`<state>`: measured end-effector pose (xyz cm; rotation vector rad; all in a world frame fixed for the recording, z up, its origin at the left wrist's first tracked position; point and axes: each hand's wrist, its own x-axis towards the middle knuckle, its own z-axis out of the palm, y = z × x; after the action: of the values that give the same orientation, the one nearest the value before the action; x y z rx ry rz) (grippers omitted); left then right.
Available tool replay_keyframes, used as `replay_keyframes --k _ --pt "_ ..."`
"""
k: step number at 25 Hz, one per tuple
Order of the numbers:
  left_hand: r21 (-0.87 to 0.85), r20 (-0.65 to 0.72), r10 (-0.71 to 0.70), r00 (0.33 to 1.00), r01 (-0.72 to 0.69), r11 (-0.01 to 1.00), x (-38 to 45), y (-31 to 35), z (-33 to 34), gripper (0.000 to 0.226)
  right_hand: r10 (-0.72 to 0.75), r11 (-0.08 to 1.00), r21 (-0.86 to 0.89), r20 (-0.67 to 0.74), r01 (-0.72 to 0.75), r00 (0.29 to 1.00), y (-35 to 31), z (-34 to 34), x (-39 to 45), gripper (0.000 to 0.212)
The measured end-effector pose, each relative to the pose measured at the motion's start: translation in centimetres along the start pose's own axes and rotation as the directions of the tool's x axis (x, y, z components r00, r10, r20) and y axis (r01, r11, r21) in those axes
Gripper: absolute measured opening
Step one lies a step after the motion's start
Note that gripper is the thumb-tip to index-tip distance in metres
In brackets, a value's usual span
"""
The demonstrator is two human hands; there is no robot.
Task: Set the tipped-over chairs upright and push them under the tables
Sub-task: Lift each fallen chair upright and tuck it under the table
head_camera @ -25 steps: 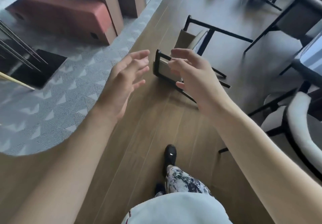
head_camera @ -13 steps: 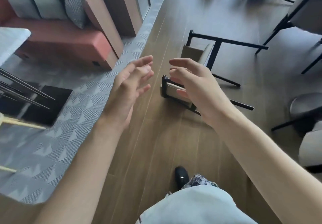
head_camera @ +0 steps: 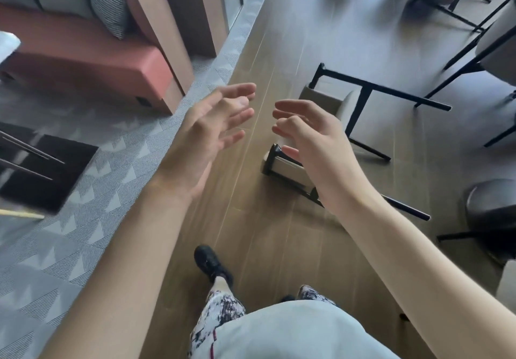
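A tipped-over chair (head_camera: 329, 101) with a beige seat and black metal legs lies on its side on the wooden floor ahead of me. Its backrest end (head_camera: 282, 166) points toward me and its legs stick out to the right. My left hand (head_camera: 206, 132) is stretched out above the floor left of the chair, fingers spread and holding nothing. My right hand (head_camera: 312, 146) hovers above the backrest with fingers loosely bent, covering part of it and gripping nothing.
A red bench sofa (head_camera: 83, 54) and wooden partition (head_camera: 178, 23) stand at the left beyond a grey patterned carpet (head_camera: 69, 233). Upright chairs (head_camera: 497, 37) and a dark stool (head_camera: 494, 207) crowd the right side. My black shoe (head_camera: 209, 263) is on the floor below.
I have stepped closer to the fallen chair, which now lies lower and nearer in view. Both hands stay outstretched and empty, the right one now over the backrest.
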<state>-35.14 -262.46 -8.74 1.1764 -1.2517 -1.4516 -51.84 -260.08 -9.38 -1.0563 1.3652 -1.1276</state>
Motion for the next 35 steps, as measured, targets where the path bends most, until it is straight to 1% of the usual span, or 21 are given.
replay_keyframes --k 5,9,12,14,16,20,22,25,28,31,33,35 --pt "-0.013 0.064 -0.021 0.998 0.022 1.000 7.4 0.5 -7.7 0.032 0.008 1.000 0.008 -0.097 -0.007 0.995 -0.5 7.2 5.8 0.028" --pt "0.032 0.166 -0.053 0.985 0.048 0.998 13.3 2.0 -13.8 0.033 0.007 1.000 0.027 -0.216 -0.001 0.976 -1.7 12.5 10.9 0.030" --pt "0.049 0.196 -0.081 0.977 0.072 0.996 17.8 2.9 -16.7 0.030 0.018 0.999 0.046 -0.268 -0.006 0.963 -2.1 14.7 13.6 0.033" --pt "0.052 0.254 -0.085 0.964 0.075 0.996 20.6 3.5 -17.3 0.031 0.031 0.998 0.054 -0.313 -0.015 0.949 -2.4 15.2 15.1 0.030" --pt "0.081 0.337 -0.082 0.938 0.058 0.995 23.4 3.9 -16.9 0.028 0.033 0.997 0.071 -0.368 -0.007 0.929 -2.9 15.3 17.1 0.027" --pt "0.151 0.451 -0.111 0.886 0.047 0.987 29.3 4.9 -14.7 0.023 0.012 0.994 0.105 -0.462 0.042 0.887 -3.9 14.3 21.0 0.027" --pt "0.162 0.500 -0.114 0.858 0.037 0.986 32.1 5.4 -13.3 0.029 0.006 0.990 0.124 -0.503 0.065 0.864 -4.4 13.3 23.0 0.026" --pt "0.201 0.605 -0.111 0.789 -0.016 0.979 37.1 6.1 -10.1 0.033 0.007 0.983 0.152 -0.599 0.105 0.801 -5.0 10.6 27.0 0.026" --pt "0.255 0.691 -0.142 0.709 -0.055 0.965 42.3 7.3 -6.4 0.035 0.037 0.968 0.209 -0.675 0.143 0.737 -5.8 7.9 31.2 0.025" --pt "0.281 0.742 -0.158 0.652 -0.088 0.956 46.4 8.1 -3.6 0.037 0.058 0.957 0.243 -0.701 0.162 0.711 -6.2 5.6 34.9 0.025" --pt "0.290 0.754 -0.163 0.637 -0.100 0.952 48.9 8.4 -1.9 0.036 0.061 0.955 0.245 -0.713 0.166 0.699 -6.4 4.3 37.1 0.025" --pt "0.300 0.758 -0.191 0.624 -0.074 0.951 50.6 8.3 -0.3 0.030 0.062 0.954 0.242 -0.734 0.176 0.677 -6.4 3.1 38.4 0.025"
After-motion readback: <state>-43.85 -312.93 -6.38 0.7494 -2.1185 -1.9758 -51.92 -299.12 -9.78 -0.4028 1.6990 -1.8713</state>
